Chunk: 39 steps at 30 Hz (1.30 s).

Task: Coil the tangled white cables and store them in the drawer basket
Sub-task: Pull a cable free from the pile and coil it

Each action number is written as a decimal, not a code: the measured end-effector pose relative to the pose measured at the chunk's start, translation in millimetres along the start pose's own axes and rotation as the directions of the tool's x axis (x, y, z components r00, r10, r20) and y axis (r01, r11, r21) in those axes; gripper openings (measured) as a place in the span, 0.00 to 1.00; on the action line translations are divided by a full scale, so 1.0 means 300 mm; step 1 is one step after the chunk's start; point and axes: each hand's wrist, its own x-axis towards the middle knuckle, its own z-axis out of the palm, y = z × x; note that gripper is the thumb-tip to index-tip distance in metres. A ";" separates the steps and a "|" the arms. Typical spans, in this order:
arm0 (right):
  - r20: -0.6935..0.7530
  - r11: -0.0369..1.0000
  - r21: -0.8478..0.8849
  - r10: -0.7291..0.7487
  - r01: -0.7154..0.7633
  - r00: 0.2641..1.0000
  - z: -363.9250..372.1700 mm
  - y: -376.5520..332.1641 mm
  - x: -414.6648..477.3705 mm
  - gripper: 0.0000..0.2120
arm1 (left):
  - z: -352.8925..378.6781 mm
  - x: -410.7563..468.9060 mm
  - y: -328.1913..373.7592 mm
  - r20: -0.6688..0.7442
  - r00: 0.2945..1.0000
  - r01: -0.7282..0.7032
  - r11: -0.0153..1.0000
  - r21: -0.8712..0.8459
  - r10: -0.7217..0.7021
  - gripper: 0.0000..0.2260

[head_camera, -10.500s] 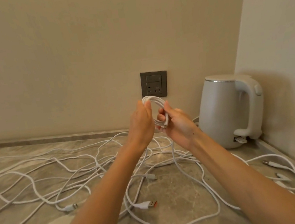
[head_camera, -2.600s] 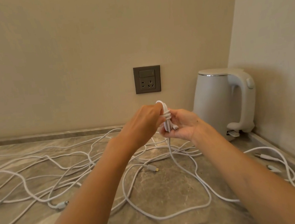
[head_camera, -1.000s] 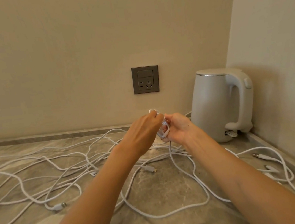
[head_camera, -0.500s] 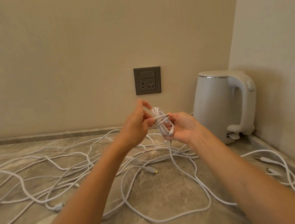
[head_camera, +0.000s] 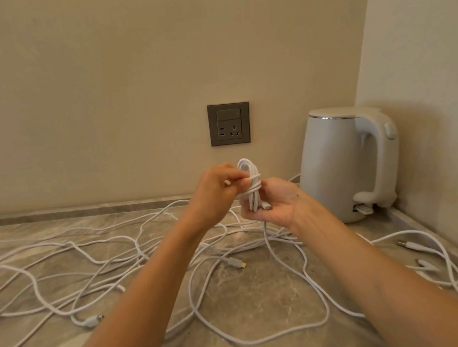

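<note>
- White cord, folded into a narrow upright bundle (head_camera: 251, 188), is held in the air between both hands, above the counter (head_camera: 265, 292). Ten seconds back it was a wide open loop. It has since been flattened and bound across its waist by a few turns.
- Left hand (head_camera: 216, 195): thumb and forefinger pinch the binding strand at the bundle's waist. Half a second ago those fingers were more spread, so I judge the last turn is being pulled snug or tucked.
- Right hand (head_camera: 276, 205): palm up, fingers curled round the bundle's lower half, with a small connector (head_camera: 266, 205) poking out at the bottom.
- For the task, this suggests the first cable is nearly tied off (not yet stored). The drawer basket is nowhere in view.
- One strand (head_camera: 265, 235) drops from under the right hand to the counter. Whether it belongs to the bundle I cannot tell.
- Loose cables (head_camera: 89, 265) sprawl in overlapping loops over the grey-brown veined stone: thin, round, limp and matte. Plug ends lie near the middle (head_camera: 237, 263) and at front left (head_camera: 91, 321). On polished stone they should slide easily, but are likely to snag on each other.
- A kettle (head_camera: 348, 164) stands in the right corner, well apart from the hands. It is smooth, pale and rounded, with a looped handle.
- A dark grey square socket (head_camera: 229, 123) sits on the beige wall behind the bundle.
</note>
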 end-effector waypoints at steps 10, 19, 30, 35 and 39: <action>0.050 1.000 -0.021 -0.022 0.023 0.999 0.017 0.007 -0.021 0.14 | 0.010 -0.009 0.010 0.012 0.986 -0.166 0.977 0.131 0.166 0.10; 0.052 0.990 -0.139 -0.010 0.017 0.999 0.006 0.006 -0.024 0.17 | -0.012 0.004 0.018 0.138 0.986 -0.119 0.976 0.181 0.094 0.10; 0.149 0.989 -0.133 0.083 -0.063 0.985 -0.013 0.027 -0.013 0.08 | 0.013 -0.016 0.005 0.096 0.985 -0.165 0.956 0.243 0.146 0.08; 0.128 0.984 -0.157 0.099 -0.079 0.987 -0.036 0.006 -0.004 0.22 | -0.022 -0.024 -0.015 0.204 0.978 -0.045 0.999 0.000 0.044 0.13; 0.156 0.971 -0.217 0.130 -0.095 0.979 -0.032 0.013 -0.006 0.23 | -0.039 -0.028 -0.009 0.189 0.982 -0.014 1.000 0.006 0.012 0.12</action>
